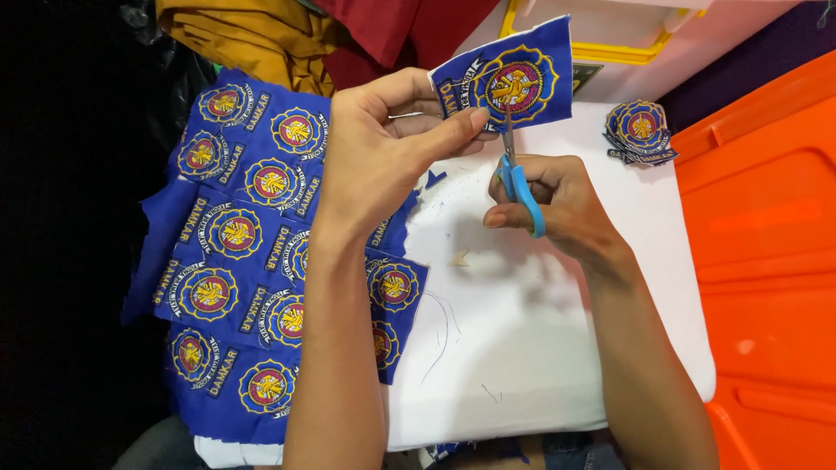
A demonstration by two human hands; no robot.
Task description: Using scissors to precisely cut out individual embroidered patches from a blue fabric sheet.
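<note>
Head view: the left hand pinches a square of blue woven cloth, an embroidered patch piece, between thumb and fingers at its lower left corner, holding it up above the white desk. The piece is roughly rectangular with raw cut edges and bears a round emblem stitched in yellow, red and white thread, with a lettered strip beside it. The right hand is closed around the blue plastic handles of small scissors, fingers curled through the loops; the metal blades point up and meet the lower edge of the held piece, just right of the left thumb. So the piece sits directly above the right hand and at the left hand's fingertips.

Under the left forearm lies a large blue cloth sheet covered with rows of the same round embroidered emblems, draped over the desk's left edge. A small stack of trimmed round patches rests at the far right of the desk, well apart from both hands. Short blue thread scraps and a pale offcut dot the smooth white surface. To the right stands an orange plastic bin with a moulded lid; at the top lie mustard and dark red folded fabrics.
</note>
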